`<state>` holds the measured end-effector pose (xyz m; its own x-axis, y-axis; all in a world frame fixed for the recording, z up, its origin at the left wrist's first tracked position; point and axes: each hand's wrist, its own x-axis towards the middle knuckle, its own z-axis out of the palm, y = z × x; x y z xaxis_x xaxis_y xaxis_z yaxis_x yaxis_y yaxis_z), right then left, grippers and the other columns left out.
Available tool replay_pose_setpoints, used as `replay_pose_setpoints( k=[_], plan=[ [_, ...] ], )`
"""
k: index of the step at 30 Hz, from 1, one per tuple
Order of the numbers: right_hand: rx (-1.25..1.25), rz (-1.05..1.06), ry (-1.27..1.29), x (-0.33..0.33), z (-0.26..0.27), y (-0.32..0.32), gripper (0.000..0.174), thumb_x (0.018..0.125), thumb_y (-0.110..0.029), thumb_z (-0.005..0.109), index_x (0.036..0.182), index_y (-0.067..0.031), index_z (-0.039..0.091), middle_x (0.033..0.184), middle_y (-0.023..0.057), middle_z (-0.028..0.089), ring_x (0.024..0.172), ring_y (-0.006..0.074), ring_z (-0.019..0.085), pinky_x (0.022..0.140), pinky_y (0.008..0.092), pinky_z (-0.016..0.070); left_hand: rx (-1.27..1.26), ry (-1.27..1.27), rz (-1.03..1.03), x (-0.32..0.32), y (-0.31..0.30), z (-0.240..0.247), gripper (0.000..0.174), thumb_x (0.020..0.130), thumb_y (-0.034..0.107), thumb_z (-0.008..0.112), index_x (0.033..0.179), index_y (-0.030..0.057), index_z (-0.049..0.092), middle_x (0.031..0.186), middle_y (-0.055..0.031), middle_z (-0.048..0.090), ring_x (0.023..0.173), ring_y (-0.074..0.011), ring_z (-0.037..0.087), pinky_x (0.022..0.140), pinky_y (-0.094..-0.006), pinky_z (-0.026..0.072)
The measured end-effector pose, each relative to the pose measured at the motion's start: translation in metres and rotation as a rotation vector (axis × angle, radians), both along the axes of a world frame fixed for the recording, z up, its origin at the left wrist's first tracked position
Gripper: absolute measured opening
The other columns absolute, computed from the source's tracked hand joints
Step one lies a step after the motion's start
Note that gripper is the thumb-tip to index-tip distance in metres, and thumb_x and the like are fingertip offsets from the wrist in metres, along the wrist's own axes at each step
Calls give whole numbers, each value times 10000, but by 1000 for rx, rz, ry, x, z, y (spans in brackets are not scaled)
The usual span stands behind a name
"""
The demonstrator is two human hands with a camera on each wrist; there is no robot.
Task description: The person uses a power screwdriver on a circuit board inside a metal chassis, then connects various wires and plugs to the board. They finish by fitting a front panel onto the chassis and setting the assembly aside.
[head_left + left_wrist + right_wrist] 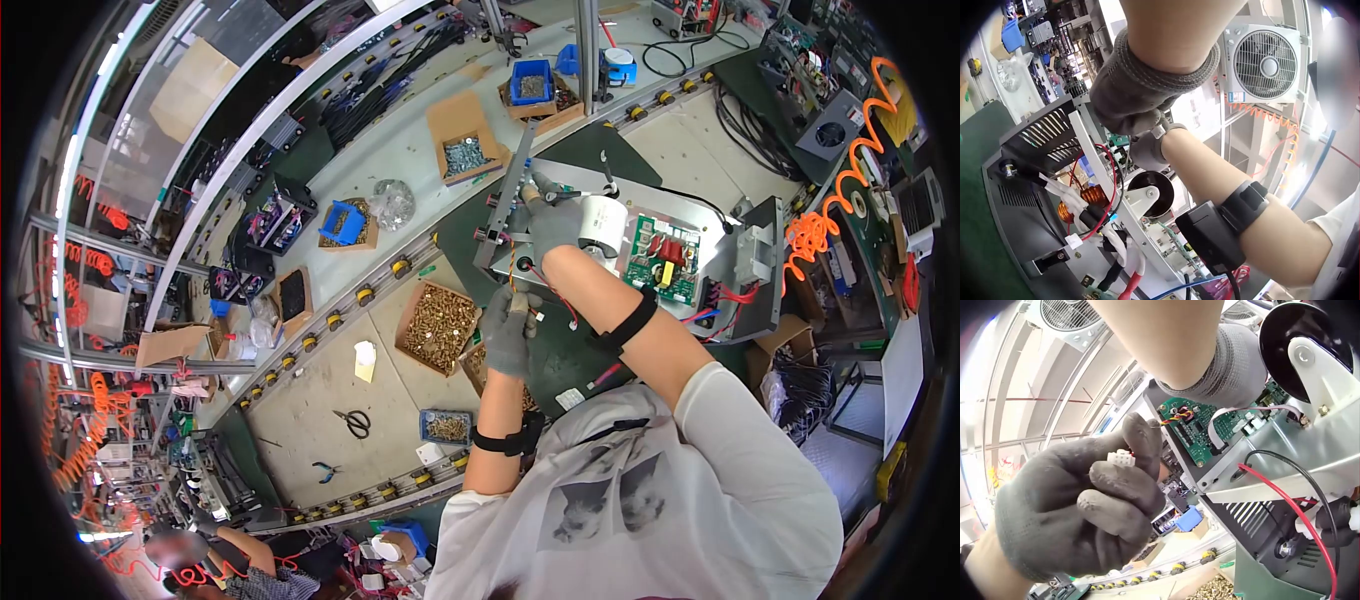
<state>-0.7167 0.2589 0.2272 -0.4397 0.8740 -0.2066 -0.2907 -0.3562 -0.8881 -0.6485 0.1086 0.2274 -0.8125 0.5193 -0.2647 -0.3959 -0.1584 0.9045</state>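
My left hand (507, 335), in a grey glove, pinches a twisted red, yellow and black wire (1179, 416) between thumb and forefinger. At the wire's end, a small white connector (1121, 458) lies against its curled fingers. My right hand (556, 222), also gloved, reaches into the front end of an opened metal chassis (738, 245), by the front panel (508, 185). In the right wrist view a green circuit board (1200, 434) sits behind that panel, close to the right hand (1229, 369). The right fingertips are largely hidden, and I cannot tell what they hold.
A white cylinder (603, 222) and another green board (662, 262) are on the chassis. Loose red and black wires (1285, 494) hang at its side. A box of brass fittings (437, 327), scissors (353, 424) and pliers (325, 472) lie left, near a roller rail (365, 296).
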Motion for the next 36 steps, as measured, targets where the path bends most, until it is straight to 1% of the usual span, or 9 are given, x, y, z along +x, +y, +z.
replay_pose_setpoints(
  k=[2, 3, 5, 11, 18, 24, 27, 29, 36],
  plan=[
    [47, 106, -269, 12, 25, 2, 273, 845, -202, 651, 1044, -16, 652, 706, 55, 624, 570, 114, 531, 529, 281, 433, -42, 16, 8, 0, 1, -1, 186, 922, 189, 521, 1028, 38, 545, 800, -14, 585, 576, -34, 444, 490, -182, 354],
    [42, 104, -269, 11, 19, 5, 273, 845, -202, 651, 1044, -16, 652, 706, 55, 624, 570, 114, 531, 529, 281, 433, -46, 15, 5, 1, 2, 0, 186, 922, 189, 521, 1028, 38, 545, 800, -14, 585, 576, -34, 444, 490, -182, 354],
    [497, 155, -520, 9, 4, 12, 248, 782, -251, 672, 920, -48, 698, 832, 170, 672, 715, 279, 645, 696, 352, 489, -52, 47, 25, 3, 3, 3, 186, 922, 190, 522, 1023, 36, 549, 790, -12, 586, 577, -33, 443, 490, -183, 350],
    [720, 316, -715, 18, 36, 23, 232, 781, -215, 633, 942, -60, 696, 896, 182, 661, 856, 326, 632, 787, 375, 485, -60, 95, 71, 5, 7, 5, 180, 920, 177, 519, 1017, 29, 550, 770, -5, 582, 564, -31, 432, 491, -177, 341],
    [722, 331, -582, 30, 31, 20, 232, 803, -206, 633, 957, -39, 681, 904, 182, 664, 864, 308, 636, 800, 353, 481, -115, 230, 111, 6, 13, 18, 182, 922, 173, 523, 1023, 27, 559, 766, -7, 591, 566, -31, 431, 504, -179, 343],
    [438, 442, -429, 36, 33, 23, 241, 817, -171, 642, 992, -6, 659, 929, 137, 673, 862, 236, 641, 783, 312, 479, -102, 212, 103, 5, 16, 15, 185, 925, 160, 519, 1047, 28, 558, 758, -10, 590, 571, -38, 436, 506, -186, 345],
    [636, 566, -487, 50, 54, 26, 232, 806, -173, 637, 991, -34, 664, 915, 143, 666, 853, 256, 636, 782, 334, 480, -76, 202, 104, 7, 17, 13, 186, 925, 156, 519, 1058, 30, 555, 754, -11, 590, 572, -42, 435, 507, -188, 342],
    [1091, 597, -738, 52, 56, 31, 217, 783, -177, 639, 965, -65, 672, 884, 139, 657, 844, 278, 627, 779, 361, 478, -41, 199, 84, 7, 17, 8, 185, 927, 154, 517, 1063, 33, 552, 744, -10, 585, 569, -45, 430, 504, -190, 335],
    [1010, 802, -613, 44, 52, 43, 216, 757, -201, 658, 935, -79, 670, 897, 122, 656, 865, 280, 624, 778, 363, 480, -81, 209, 77, 7, 19, 4, 168, 925, 152, 519, 1049, 44, 555, 738, -5, 580, 559, -41, 425, 497, -189, 331]
  ],
)
